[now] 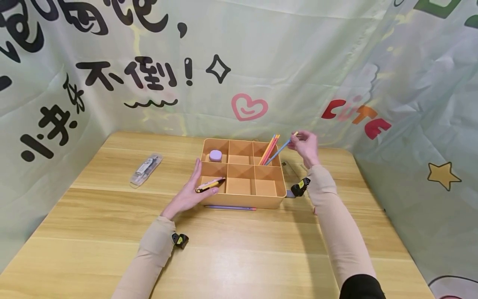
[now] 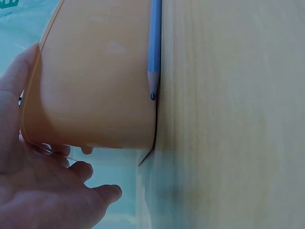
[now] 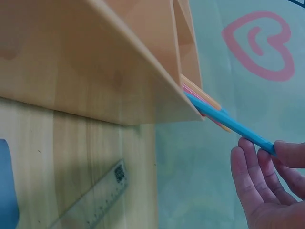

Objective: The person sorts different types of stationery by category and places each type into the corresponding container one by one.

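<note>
An orange organizer box [image 1: 240, 201] with several compartments stands on the table. My right hand [image 1: 307, 146] pinches the upper end of a blue pencil [image 3: 238, 129] between thumb and fingers. The pencil slants into the back right compartment, beside several orange and pink pencils [image 1: 269, 150]. My left hand [image 1: 189, 194] rests on the box's front left corner, thumb at the front rim, fingers along the left side. Pens [image 1: 210, 185] lie in the front left compartment; a small purple block [image 1: 215, 155] sits in the back left one. Another blue-purple pencil [image 1: 231, 207] lies along the box's front.
A clear plastic case [image 1: 146, 169] with a white label lies on the table [image 1: 239, 253] to the left. Right of the box are a clear ruler [image 3: 97, 198] and a blue object [image 3: 7, 186], partly cut off. Printed cloth [image 1: 298, 54] hangs behind and beside the table.
</note>
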`<state>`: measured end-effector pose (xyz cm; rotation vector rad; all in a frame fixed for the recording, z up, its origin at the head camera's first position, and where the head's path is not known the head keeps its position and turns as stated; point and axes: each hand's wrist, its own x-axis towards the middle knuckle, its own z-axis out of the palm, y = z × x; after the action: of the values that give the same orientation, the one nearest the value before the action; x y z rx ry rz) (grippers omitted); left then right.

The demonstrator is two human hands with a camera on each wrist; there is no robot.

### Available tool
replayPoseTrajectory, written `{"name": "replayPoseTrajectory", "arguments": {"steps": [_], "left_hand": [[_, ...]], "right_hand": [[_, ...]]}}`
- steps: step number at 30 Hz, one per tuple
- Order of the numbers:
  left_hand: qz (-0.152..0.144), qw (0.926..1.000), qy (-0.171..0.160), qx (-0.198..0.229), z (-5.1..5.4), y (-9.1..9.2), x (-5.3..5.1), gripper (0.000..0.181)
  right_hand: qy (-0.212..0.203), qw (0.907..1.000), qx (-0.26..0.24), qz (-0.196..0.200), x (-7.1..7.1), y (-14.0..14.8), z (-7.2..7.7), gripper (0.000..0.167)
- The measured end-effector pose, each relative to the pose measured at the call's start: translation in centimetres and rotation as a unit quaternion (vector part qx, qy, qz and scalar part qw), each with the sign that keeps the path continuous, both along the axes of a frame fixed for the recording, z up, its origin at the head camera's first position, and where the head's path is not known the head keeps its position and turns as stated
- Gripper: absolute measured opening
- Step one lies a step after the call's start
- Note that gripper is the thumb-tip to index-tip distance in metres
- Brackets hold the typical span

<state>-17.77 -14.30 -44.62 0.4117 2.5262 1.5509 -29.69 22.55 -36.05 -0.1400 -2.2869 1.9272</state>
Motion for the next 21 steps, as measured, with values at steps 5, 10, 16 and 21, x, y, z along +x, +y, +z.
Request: {"name": "replayPoseTrajectory", "arguments": {"steps": [5,10,16,21], "left_hand": [[0.001,1.0000,0.001,0.003,0.0,0.1,0.1,0.112],[0.000,1.0000,0.001,0.003,-0.1,0.1,0.1,0.112],[0.001,1.0000,0.000,0.008,-0.1,0.1,0.1,0.112],[0.001,1.0000,-0.002,0.006,-0.1,0.1,0.1,0.113]], "right_hand": [[-0.005,1.0000,-0.002,-0.006,-0.2,-0.3,-0.8,0.014],[0.003,0.9999,0.011,-0.007,-0.3,-0.7,-1.2,0.021],[-0.001,0.9996,0.026,-0.009,-0.2,-0.8,-1.1,0.032],[-0.015,0.9994,0.032,-0.001,-0.2,-0.7,-1.2,0.038]]}}
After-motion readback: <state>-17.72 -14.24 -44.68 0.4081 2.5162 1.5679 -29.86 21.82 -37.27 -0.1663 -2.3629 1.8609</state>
